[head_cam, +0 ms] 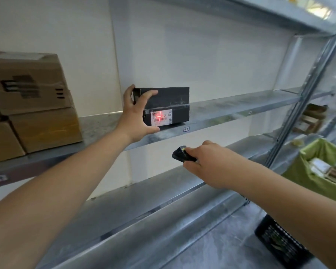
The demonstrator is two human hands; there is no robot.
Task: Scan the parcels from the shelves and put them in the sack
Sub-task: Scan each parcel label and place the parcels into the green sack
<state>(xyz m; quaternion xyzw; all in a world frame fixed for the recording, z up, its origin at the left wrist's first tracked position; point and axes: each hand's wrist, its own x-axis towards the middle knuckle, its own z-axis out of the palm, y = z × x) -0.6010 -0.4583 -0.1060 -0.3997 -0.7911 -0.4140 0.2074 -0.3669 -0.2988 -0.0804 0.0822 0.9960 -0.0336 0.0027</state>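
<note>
Parcel (166, 105) in black wrap sits mid-frame on the middle shelf (231, 111), its long axis running left to right, its label (161, 117) lit by a red cross. The left hand (138, 115) grips its left end, fingers curled round. Below and right, the right hand (206, 164) clutches a scanner (180, 153) aimed upward. The green sack (306, 171) waits at the frame's right edge, nearer the right arm.
</note>
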